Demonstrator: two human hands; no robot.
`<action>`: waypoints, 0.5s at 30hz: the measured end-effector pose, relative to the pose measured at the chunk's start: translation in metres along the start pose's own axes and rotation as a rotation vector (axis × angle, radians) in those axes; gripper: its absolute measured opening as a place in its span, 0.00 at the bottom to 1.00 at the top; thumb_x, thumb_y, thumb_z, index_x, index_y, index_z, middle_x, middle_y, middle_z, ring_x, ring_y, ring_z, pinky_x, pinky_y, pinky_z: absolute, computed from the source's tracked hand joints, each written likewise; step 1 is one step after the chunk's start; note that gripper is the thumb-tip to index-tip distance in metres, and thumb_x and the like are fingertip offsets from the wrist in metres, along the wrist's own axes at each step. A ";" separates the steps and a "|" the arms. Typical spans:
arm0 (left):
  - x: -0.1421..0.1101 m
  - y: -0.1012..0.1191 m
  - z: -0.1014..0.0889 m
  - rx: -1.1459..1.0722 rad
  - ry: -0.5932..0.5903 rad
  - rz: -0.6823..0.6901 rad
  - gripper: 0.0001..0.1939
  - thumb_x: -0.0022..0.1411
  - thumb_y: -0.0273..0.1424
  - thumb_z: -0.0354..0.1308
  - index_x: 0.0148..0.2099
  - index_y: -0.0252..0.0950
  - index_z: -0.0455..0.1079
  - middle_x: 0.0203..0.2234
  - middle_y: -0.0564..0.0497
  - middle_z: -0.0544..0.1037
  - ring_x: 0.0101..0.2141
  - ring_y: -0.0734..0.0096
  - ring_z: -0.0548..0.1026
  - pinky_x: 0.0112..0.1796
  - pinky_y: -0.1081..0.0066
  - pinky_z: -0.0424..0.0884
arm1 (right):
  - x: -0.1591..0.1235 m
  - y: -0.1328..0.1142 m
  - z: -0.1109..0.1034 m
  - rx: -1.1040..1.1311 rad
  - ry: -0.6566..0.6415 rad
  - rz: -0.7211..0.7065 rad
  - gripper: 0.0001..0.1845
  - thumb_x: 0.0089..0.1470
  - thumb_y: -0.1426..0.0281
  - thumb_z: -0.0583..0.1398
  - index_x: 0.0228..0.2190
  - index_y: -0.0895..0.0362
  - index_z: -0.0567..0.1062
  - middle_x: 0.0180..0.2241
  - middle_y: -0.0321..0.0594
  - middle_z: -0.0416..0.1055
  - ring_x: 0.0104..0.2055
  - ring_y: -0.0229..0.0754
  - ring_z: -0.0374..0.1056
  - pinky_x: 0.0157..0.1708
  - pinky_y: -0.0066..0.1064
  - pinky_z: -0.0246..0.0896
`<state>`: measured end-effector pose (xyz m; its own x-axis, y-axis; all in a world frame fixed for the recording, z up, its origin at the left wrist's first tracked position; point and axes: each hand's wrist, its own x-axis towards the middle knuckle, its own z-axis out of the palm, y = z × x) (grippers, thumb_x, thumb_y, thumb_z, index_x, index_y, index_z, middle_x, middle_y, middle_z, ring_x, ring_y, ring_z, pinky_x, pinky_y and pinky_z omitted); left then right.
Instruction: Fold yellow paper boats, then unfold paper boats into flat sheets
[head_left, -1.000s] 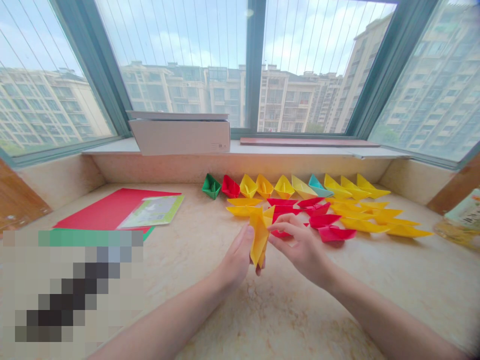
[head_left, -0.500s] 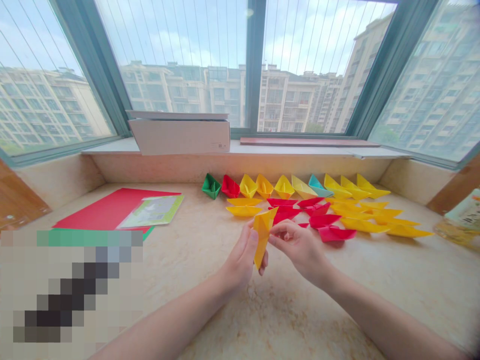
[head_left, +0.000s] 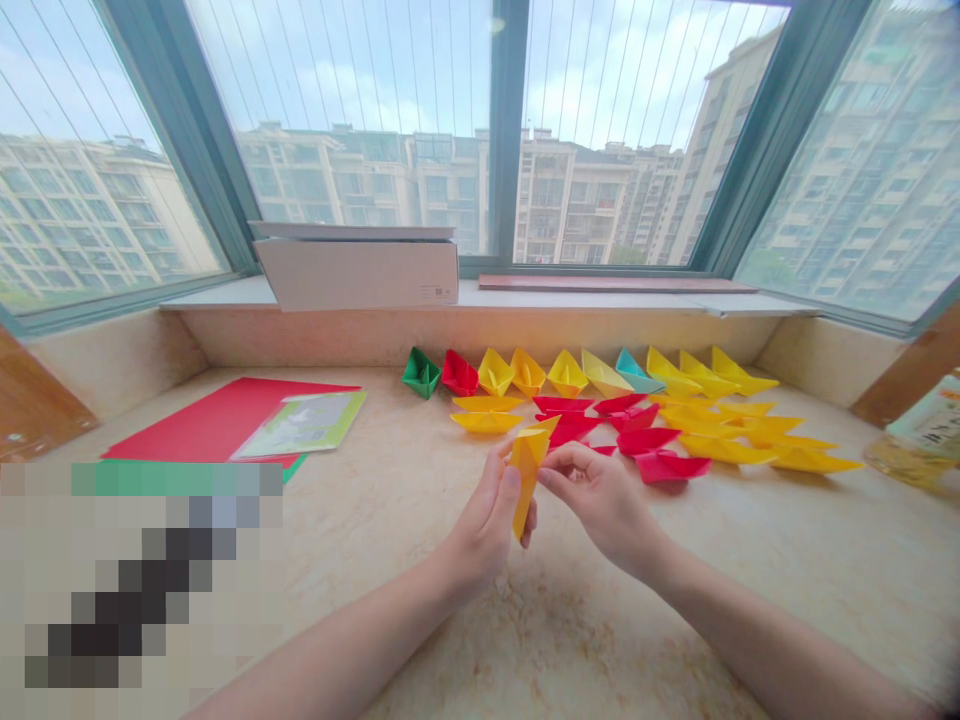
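A yellow paper boat point(head_left: 529, 465) is held upright, its long side facing me and one pointed end up. My left hand point(head_left: 489, 510) is closed round it from the left, thumb on the near face and fingertips showing behind its lower right edge. With thumb and forefinger together, my right hand point(head_left: 600, 495) pinches the boat's right edge; the exact contact is small in view. Just beyond the hands lie red paper boats point(head_left: 664, 467), partly covered by my right hand. A pair of yellow paper boats point(head_left: 487, 422) rests behind my left hand.
Several boats line the back, from a green boat point(head_left: 421, 373) to yellow ones point(head_left: 739, 375). More yellow boats point(head_left: 814, 457) lie right, near a bottle point(head_left: 922, 435). At left are red paper sheets point(head_left: 187, 420) under a clear packet point(head_left: 307, 425). A white box point(head_left: 360, 272) stands on the sill.
The yellow boat has turned and narrowed in my hands, its two parted layers now lying closer together. My left hand has shifted slightly right; the right hand's fingers have curled in more.
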<state>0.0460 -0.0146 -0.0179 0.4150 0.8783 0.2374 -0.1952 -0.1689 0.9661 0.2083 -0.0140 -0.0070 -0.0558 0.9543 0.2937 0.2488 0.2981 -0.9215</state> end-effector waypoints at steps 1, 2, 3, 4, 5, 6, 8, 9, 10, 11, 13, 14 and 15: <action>0.000 0.000 0.000 -0.004 0.003 0.002 0.27 0.71 0.50 0.41 0.61 0.34 0.51 0.20 0.59 0.65 0.18 0.76 0.62 0.21 0.75 0.59 | 0.000 0.001 0.000 -0.002 0.000 -0.003 0.12 0.55 0.59 0.64 0.31 0.56 0.78 0.29 0.38 0.78 0.32 0.42 0.73 0.34 0.33 0.67; 0.000 0.001 0.000 -0.010 0.008 0.005 0.27 0.71 0.50 0.41 0.61 0.34 0.51 0.20 0.59 0.65 0.18 0.76 0.62 0.21 0.75 0.59 | 0.000 0.001 0.001 -0.002 -0.005 -0.004 0.13 0.55 0.59 0.64 0.31 0.57 0.77 0.29 0.38 0.78 0.32 0.42 0.72 0.33 0.32 0.66; 0.001 0.001 0.000 -0.018 0.014 0.009 0.27 0.71 0.50 0.41 0.61 0.34 0.51 0.20 0.59 0.65 0.18 0.76 0.62 0.22 0.75 0.59 | -0.001 0.002 0.001 -0.005 -0.009 -0.004 0.14 0.55 0.58 0.64 0.30 0.57 0.77 0.29 0.38 0.77 0.31 0.42 0.72 0.32 0.32 0.66; 0.001 0.001 0.000 -0.026 0.020 0.016 0.28 0.71 0.50 0.41 0.61 0.34 0.51 0.21 0.59 0.65 0.19 0.76 0.62 0.22 0.75 0.60 | -0.001 0.002 0.001 -0.010 -0.009 -0.006 0.14 0.56 0.58 0.64 0.30 0.57 0.77 0.28 0.38 0.77 0.31 0.42 0.71 0.32 0.32 0.66; 0.002 0.000 0.000 -0.034 0.025 0.025 0.28 0.71 0.50 0.42 0.60 0.34 0.51 0.21 0.59 0.65 0.19 0.76 0.62 0.22 0.75 0.60 | -0.001 0.002 0.002 -0.021 -0.008 -0.011 0.14 0.56 0.58 0.63 0.31 0.57 0.77 0.28 0.38 0.76 0.30 0.41 0.71 0.31 0.32 0.65; 0.002 0.000 -0.001 -0.040 0.027 0.032 0.28 0.71 0.50 0.42 0.60 0.34 0.51 0.21 0.59 0.64 0.19 0.75 0.62 0.22 0.75 0.61 | -0.002 0.002 0.002 -0.035 -0.007 -0.019 0.14 0.56 0.58 0.63 0.31 0.57 0.77 0.28 0.38 0.76 0.30 0.41 0.70 0.31 0.32 0.65; 0.003 -0.001 -0.001 -0.042 0.029 0.044 0.28 0.70 0.50 0.43 0.60 0.34 0.52 0.21 0.59 0.64 0.19 0.75 0.62 0.22 0.74 0.61 | -0.002 0.001 0.002 -0.069 0.002 -0.036 0.14 0.56 0.58 0.63 0.33 0.57 0.77 0.29 0.38 0.76 0.31 0.41 0.70 0.32 0.33 0.66; 0.003 -0.002 -0.002 -0.039 0.032 0.049 0.28 0.70 0.50 0.43 0.60 0.34 0.52 0.21 0.59 0.64 0.19 0.75 0.62 0.22 0.74 0.61 | -0.002 0.001 0.002 -0.085 0.006 -0.042 0.14 0.56 0.57 0.63 0.35 0.57 0.77 0.30 0.39 0.76 0.31 0.41 0.70 0.32 0.33 0.66; 0.003 -0.002 -0.002 -0.035 0.035 0.053 0.28 0.70 0.50 0.43 0.60 0.34 0.53 0.21 0.59 0.64 0.19 0.76 0.62 0.23 0.74 0.61 | -0.002 0.000 0.002 -0.101 0.011 -0.046 0.15 0.56 0.57 0.63 0.35 0.57 0.77 0.30 0.39 0.76 0.31 0.42 0.70 0.33 0.33 0.66; 0.003 -0.003 -0.002 -0.029 0.036 0.056 0.28 0.70 0.50 0.43 0.60 0.34 0.53 0.21 0.59 0.64 0.19 0.76 0.62 0.23 0.74 0.61 | -0.002 0.000 0.002 -0.115 0.018 -0.050 0.15 0.56 0.57 0.63 0.36 0.57 0.77 0.30 0.39 0.76 0.31 0.42 0.70 0.32 0.33 0.67; 0.002 -0.003 -0.002 -0.020 0.031 0.062 0.29 0.70 0.50 0.43 0.61 0.34 0.52 0.22 0.58 0.65 0.19 0.75 0.63 0.23 0.74 0.62 | -0.002 -0.001 0.001 -0.137 0.031 -0.056 0.16 0.55 0.57 0.63 0.37 0.57 0.77 0.29 0.39 0.76 0.31 0.42 0.70 0.32 0.33 0.67; 0.002 -0.003 -0.002 -0.015 0.024 0.063 0.29 0.70 0.50 0.43 0.62 0.34 0.51 0.22 0.58 0.65 0.20 0.75 0.63 0.24 0.74 0.62 | -0.002 -0.002 0.001 -0.146 0.038 -0.063 0.16 0.55 0.57 0.64 0.37 0.57 0.77 0.30 0.39 0.76 0.31 0.42 0.70 0.32 0.34 0.67; 0.001 -0.003 -0.002 -0.008 0.015 0.062 0.30 0.71 0.50 0.42 0.63 0.34 0.50 0.22 0.58 0.65 0.20 0.75 0.63 0.24 0.73 0.63 | -0.003 -0.002 0.001 -0.153 0.045 -0.071 0.16 0.55 0.57 0.64 0.37 0.57 0.77 0.30 0.39 0.76 0.31 0.42 0.70 0.32 0.34 0.67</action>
<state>0.0451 -0.0118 -0.0207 0.3888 0.8729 0.2949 -0.2273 -0.2193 0.9488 0.2073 -0.0171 -0.0060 -0.0358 0.9278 0.3713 0.3906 0.3549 -0.8494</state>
